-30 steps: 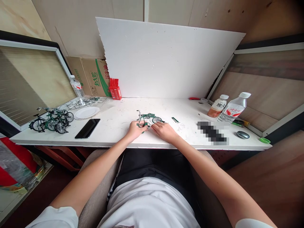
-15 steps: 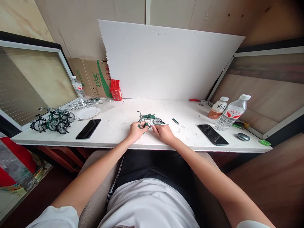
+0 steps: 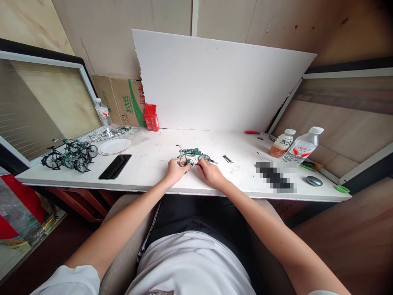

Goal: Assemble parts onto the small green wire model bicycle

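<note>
A green model bicycle [image 3: 190, 152] lies tilted over the table's front middle, its handlebar at the left and a spoked wheel at the right. My left hand [image 3: 175, 170] is closed on its front end, beside another small wheel near the thumb. My right hand [image 3: 211, 172] sits just right of that wheel, its thumb and forefinger pinched on a thin dark piece that reaches toward the wheel. What kind of piece it is, I cannot make out. A small loose green part [image 3: 227, 159] lies on the table to the right.
Several assembled model bicycles [image 3: 70, 155] stand clustered at the left, near a phone [image 3: 115, 166] and white plates [image 3: 114, 146]. Bottles [image 3: 281, 143], a mouse [image 3: 314, 180] and a pixelated dark object [image 3: 274, 176] are on the right. A white board [image 3: 224, 82] leans behind.
The bicycle has tipped, so its rear wheel appears flatter. My right fingertips have moved slightly up, and a thin dark piece now shows between them and the wheel.
</note>
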Available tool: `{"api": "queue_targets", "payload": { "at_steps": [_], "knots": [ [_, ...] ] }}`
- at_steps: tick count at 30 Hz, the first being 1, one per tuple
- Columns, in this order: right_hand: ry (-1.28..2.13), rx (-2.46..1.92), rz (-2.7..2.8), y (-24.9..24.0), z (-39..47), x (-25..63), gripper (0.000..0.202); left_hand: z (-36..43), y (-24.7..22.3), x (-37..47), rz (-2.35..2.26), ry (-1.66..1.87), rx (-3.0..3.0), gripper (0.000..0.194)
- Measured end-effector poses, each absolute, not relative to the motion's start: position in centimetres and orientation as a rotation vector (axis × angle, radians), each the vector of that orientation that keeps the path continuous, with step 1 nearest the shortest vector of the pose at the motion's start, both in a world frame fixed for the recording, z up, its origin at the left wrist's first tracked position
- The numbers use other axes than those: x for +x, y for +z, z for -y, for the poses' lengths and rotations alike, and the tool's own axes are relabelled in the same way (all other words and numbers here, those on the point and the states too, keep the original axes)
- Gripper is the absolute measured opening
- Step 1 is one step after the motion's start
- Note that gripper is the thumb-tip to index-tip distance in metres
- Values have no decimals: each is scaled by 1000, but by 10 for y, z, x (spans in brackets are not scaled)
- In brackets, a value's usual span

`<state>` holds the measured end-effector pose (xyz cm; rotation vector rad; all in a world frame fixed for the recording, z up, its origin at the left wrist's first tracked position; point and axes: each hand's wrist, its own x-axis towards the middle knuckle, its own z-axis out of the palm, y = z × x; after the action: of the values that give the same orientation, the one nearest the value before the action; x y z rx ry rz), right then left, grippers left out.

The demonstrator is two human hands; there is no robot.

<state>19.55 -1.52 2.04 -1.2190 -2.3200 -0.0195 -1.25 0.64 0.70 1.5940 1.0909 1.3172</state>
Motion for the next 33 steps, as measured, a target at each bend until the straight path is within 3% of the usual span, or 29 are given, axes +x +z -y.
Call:
{"api": "queue_targets", "payload": {
  "at_steps": [16, 23, 33],
  "knots": [
    [38, -1300, 2302, 19, 15, 196, 25, -6, 6, -14, -1083, 1286, 1668, 20],
    [-35, -1366, 2363, 24, 18, 193, 36, -7, 5, -13, -1072, 1291, 1686, 19],
    [66, -1314, 2307, 26, 20, 194, 19, -10, 4, -13, -1055, 1307, 1604, 22]
  ]
}}
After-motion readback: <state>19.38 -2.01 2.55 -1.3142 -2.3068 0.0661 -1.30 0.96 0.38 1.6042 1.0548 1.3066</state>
